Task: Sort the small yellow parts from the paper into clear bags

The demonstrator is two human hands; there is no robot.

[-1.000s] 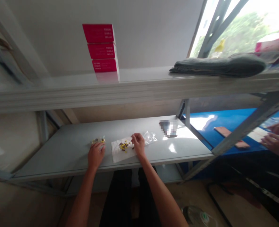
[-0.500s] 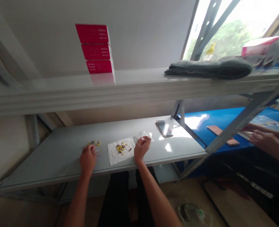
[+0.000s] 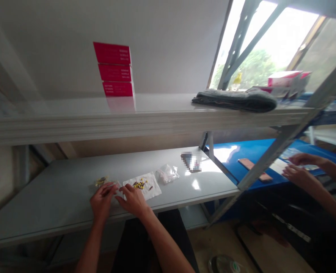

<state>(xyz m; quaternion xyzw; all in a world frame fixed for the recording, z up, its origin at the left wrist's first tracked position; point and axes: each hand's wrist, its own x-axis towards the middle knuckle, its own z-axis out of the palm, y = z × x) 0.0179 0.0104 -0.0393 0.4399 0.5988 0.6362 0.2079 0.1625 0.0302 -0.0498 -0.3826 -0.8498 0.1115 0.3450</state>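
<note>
On the pale grey shelf board (image 3: 43, 214) lies a white paper sheet (image 3: 142, 185) holding a small heap of yellow and dark capsules (image 3: 140, 185). My left hand (image 3: 102, 201) is at the sheet's left corner, its fingertips pinching what looks like a small clear bag (image 3: 116, 186). My right hand (image 3: 132, 200) reaches across the paper's near edge, with its fingertips beside that bag. Left of my hands lies a small packet with yellow bits (image 3: 101, 181). A clear plastic bag (image 3: 166, 173) lies to the right of the paper, out of reach of my fingers.
A pixelated flat object (image 3: 190, 162) lies at the board's far right. Above stand stacked red boxes (image 3: 112, 70) and a grey folded cloth (image 3: 234, 101). A co-worker's hands (image 3: 300, 175) work over a blue table (image 3: 256, 149) behind a metal shelf upright (image 3: 270, 155).
My right hand has moved left from the clear bag to the paper's near edge, next to my left hand. The whole view has shifted as my head turned.
</note>
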